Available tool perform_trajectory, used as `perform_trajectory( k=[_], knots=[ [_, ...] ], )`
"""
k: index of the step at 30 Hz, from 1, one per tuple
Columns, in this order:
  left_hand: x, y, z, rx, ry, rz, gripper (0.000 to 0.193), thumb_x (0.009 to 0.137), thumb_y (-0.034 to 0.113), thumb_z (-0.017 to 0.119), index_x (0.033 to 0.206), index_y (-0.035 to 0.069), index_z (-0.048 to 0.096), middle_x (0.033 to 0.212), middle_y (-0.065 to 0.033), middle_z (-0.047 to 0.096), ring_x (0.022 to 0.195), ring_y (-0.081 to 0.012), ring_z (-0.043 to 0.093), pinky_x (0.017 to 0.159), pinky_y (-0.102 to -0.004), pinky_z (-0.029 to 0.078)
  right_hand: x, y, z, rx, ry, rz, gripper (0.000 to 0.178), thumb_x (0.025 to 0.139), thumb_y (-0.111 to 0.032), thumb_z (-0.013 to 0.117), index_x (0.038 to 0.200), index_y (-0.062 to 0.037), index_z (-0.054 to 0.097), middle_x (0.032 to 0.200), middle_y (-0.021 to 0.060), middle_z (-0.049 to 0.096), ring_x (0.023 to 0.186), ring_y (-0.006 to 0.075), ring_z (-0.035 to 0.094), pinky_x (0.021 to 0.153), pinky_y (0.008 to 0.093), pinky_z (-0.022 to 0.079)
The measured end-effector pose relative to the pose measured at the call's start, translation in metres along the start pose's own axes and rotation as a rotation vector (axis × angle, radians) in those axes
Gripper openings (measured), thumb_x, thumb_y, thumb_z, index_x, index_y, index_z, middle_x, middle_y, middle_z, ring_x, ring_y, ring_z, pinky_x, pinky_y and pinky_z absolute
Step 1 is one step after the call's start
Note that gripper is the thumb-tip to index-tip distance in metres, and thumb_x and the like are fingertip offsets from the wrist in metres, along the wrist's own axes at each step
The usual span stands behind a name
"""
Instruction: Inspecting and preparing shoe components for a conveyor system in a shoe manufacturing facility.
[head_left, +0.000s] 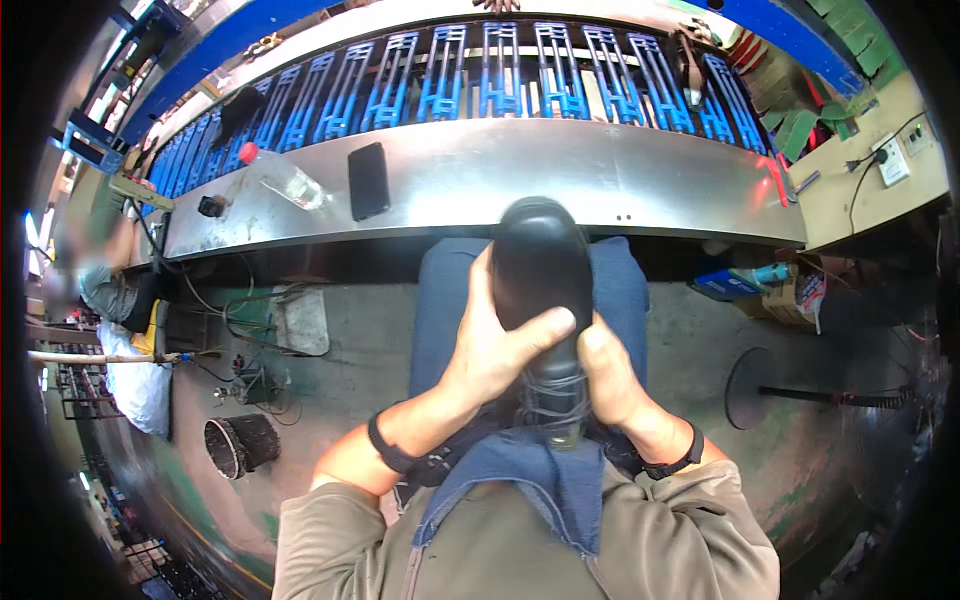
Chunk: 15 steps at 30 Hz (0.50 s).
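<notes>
A black laced shoe [541,270] stands toe-up over my lap, in front of the metal bench. My left hand [495,345] wraps its left side, thumb lying across the vamp. My right hand [610,375] grips the right side near the laces [553,385]. Both wrists wear black bands. The heel end is hidden behind my blue apron [560,480].
A steel worktop [600,180] runs across, with a black phone [368,180], a clear bottle with a red cap [282,175] and a small black object [211,206]. Blue racks [500,75] line a conveyor behind. Another person [110,290] sits at far left. A bin [240,445] stands on the floor.
</notes>
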<state>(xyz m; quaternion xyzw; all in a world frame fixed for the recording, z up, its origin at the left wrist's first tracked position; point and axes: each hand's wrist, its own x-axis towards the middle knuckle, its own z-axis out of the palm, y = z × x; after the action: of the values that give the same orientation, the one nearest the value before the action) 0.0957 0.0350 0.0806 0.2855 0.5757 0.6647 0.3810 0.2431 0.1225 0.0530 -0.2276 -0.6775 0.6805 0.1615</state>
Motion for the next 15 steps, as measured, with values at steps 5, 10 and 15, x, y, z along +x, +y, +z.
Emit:
perform_trajectory(
  k=[5,10,15],
  knots=[
    [-0.006,-0.018,-0.044,-0.374,-0.007,-0.112,0.066,0.084,0.041,0.075,0.132,0.004,0.049,0.119,-0.0102,0.059,0.108,-0.0189,0.061,0.095,-0.0342,0.051,0.000,-0.030,0.014,-0.419,-0.201,-0.006,0.068,0.098,-0.056,0.052,0.126,0.0044,0.043,0.104,0.0303,0.065,0.098,0.0451,0.067,0.082,0.0484,0.052],
    [-0.010,-0.029,-0.066,-0.652,-0.061,-0.276,0.071,0.085,0.052,0.074,0.129,0.003,0.051,0.112,-0.0119,0.063,0.094,-0.0213,0.068,0.080,-0.0349,0.061,0.000,-0.043,-0.009,-0.482,-0.104,-0.262,0.029,0.086,-0.025,0.077,0.092,-0.0025,0.060,0.060,0.0072,0.066,0.054,0.0176,0.068,0.054,0.0304,0.053],
    [-0.014,-0.035,-0.045,-0.697,-0.198,-0.256,0.075,0.087,0.055,0.071,0.136,0.002,0.049,0.123,-0.0125,0.061,0.113,-0.0228,0.063,0.096,-0.0368,0.054,0.048,-0.058,-0.010,-0.497,-0.058,-0.400,0.052,0.085,-0.034,0.077,0.117,0.0012,0.055,0.060,0.0107,0.064,0.053,0.0287,0.066,0.052,0.0366,0.051]
  ],
)
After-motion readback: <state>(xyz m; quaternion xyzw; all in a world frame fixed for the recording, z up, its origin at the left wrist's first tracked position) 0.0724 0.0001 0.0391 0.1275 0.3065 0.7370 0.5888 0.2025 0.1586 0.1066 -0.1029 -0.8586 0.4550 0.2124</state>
